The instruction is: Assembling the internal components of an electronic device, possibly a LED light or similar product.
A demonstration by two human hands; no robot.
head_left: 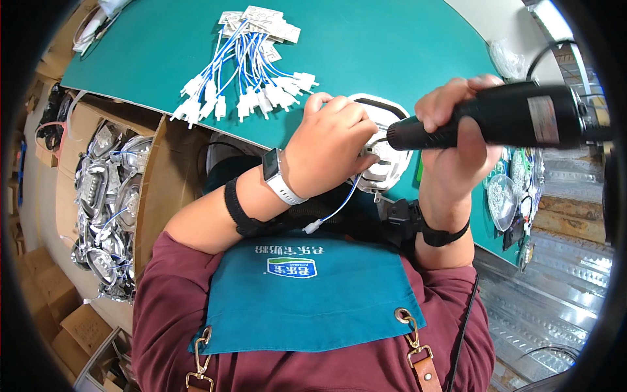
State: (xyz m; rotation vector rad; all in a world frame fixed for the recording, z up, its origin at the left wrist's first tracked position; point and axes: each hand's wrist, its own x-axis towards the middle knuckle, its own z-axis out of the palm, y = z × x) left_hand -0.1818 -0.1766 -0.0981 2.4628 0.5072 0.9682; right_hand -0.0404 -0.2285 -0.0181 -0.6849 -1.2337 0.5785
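My right hand (457,160) is wrapped round a black power screwdriver (509,116), which lies nearly level with its nose pointing left. That nose is over a white oval housing (382,175) at the near edge of the green table (392,39). My left hand (333,134) is closed on the left side of the housing, thumb and fingers pinched near its middle. Whether a small part is between those fingertips is hidden. From beneath them a blue-and-white wire (343,208) hangs toward me, ending in a white connector (313,226).
White flat plates (261,23) with several blue-and-white wires and connectors (268,98) lie at the far left of the table. A cardboard box (153,170) at left holds shiny metal housings (104,202). Clear bags of small parts (501,201) are at right. A cable (545,55) arcs behind the screwdriver.
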